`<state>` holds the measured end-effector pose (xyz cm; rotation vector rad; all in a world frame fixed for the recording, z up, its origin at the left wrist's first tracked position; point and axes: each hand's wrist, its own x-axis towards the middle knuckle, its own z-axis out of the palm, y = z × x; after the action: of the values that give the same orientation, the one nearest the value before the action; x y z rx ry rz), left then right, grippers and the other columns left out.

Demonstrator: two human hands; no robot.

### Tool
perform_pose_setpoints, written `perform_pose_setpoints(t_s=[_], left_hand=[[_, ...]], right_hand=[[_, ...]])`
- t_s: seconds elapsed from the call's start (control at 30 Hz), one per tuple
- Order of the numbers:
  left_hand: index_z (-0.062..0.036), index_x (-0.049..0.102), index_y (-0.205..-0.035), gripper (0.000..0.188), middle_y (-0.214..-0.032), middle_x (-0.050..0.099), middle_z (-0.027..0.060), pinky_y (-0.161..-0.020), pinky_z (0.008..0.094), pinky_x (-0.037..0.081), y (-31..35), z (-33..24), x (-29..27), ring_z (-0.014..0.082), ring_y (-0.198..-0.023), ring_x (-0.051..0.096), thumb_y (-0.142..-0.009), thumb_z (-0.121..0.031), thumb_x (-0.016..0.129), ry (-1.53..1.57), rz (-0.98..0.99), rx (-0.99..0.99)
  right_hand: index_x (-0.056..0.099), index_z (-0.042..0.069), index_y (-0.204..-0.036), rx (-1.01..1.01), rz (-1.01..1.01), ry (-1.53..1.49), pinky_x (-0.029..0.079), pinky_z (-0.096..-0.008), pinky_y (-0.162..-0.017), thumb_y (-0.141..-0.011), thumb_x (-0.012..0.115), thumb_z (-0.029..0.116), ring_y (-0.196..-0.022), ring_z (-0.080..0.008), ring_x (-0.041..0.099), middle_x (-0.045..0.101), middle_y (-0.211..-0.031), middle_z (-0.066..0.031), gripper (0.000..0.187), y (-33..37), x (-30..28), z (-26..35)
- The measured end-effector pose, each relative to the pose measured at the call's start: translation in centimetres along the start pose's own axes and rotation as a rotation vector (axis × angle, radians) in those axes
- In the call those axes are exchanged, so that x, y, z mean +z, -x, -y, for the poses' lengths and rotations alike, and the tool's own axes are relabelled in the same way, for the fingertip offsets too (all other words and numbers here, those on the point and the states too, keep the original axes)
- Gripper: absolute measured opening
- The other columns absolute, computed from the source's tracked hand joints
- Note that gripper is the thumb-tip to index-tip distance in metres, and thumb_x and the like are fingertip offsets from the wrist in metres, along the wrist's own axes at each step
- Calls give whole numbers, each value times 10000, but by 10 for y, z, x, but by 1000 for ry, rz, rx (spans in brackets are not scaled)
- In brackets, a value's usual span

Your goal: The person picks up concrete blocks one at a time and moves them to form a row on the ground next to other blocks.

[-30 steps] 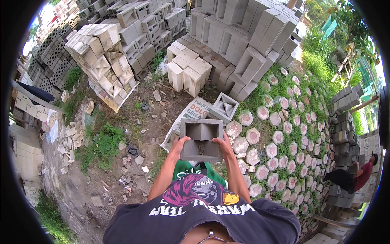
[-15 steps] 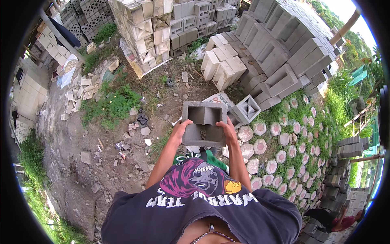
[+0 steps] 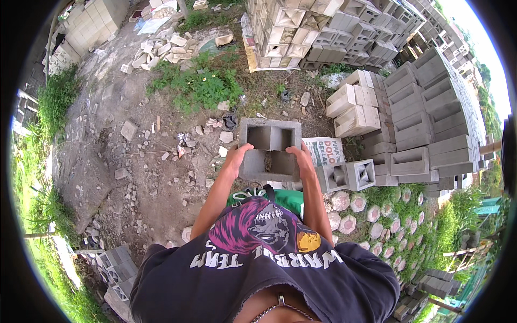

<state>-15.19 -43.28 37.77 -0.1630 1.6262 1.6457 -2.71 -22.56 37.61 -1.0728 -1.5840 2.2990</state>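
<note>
A square grey concrete vent block (image 3: pixel 269 173) is held out in front of my body, its hollow face turned up to me. Inside it, slanted inner walls meet around the middle. My left hand (image 3: pixel 235 158) is closed on the block's left side, thumb over the rim. On the opposite side my right hand (image 3: pixel 300 159) grips it the same way. The fingers beneath are mostly hidden. Just right of my right forearm, two more grey vent blocks (image 3: pixel 360 174) stand on the ground beside a printed white sack (image 3: pixel 325 151).
Tall stacks of grey blocks (image 3: pixel 412 129) rise at the right, with whitish blocks (image 3: pixel 353 105) beside them. A stained block stack (image 3: pixel 288 32) stands at the far side. Rubble (image 3: pixel 164 49) and weeds (image 3: pixel 202 83) lie far left. Hexagonal pavers (image 3: pixel 375 230) cover the grass at right.
My body and view have turned to the left, so the stacks, sack and pavers now appear farther right. Both hands still hold the vent block in front of me.
</note>
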Motion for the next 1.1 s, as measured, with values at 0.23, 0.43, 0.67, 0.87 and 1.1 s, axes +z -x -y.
perform_pose_setpoints(t_s=[0.23,0.43,0.67,0.87,1.1], left_hand=[[-20,634,-1036,398,-939,659,90,-761,351,508,22,4,-83,206,-833,639,-758,-297,700,257,-273,10],[-6,609,-1068,452,-936,642,95,-738,359,500,58,19,-120,209,-812,622,-723,-277,716,493,-515,87],[21,551,-1156,560,-995,633,126,-745,363,506,75,44,-153,230,-826,627,-723,-297,711,733,-825,104],[42,546,-1163,595,-1006,632,134,-757,366,511,94,48,-151,234,-845,635,-741,-341,717,926,-1029,217],[12,630,-1048,422,-902,674,112,-699,340,549,108,76,-139,212,-773,670,-839,-354,657,1037,-1314,333]], right_hand=[[500,67,-1357,111,260,144,496,-324,-829,-744,680,119,-956,-190,613,640,-1095,-88,641,-37,100,0],[477,63,-1384,207,476,340,492,-342,-857,-735,707,142,-1012,-217,617,634,-1159,-107,693,-59,179,-4],[546,46,-1276,205,807,555,495,-352,-850,-739,707,166,-968,-211,617,642,-1106,-98,573,-94,270,-32],[461,34,-1391,203,1125,673,494,-341,-865,-704,703,138,-1005,-217,621,624,-1184,-127,736,-94,339,-35],[540,36,-1296,185,1418,797,491,-333,-841,-716,691,159,-953,-211,617,633,-1126,-113,612,-74,391,-59]])
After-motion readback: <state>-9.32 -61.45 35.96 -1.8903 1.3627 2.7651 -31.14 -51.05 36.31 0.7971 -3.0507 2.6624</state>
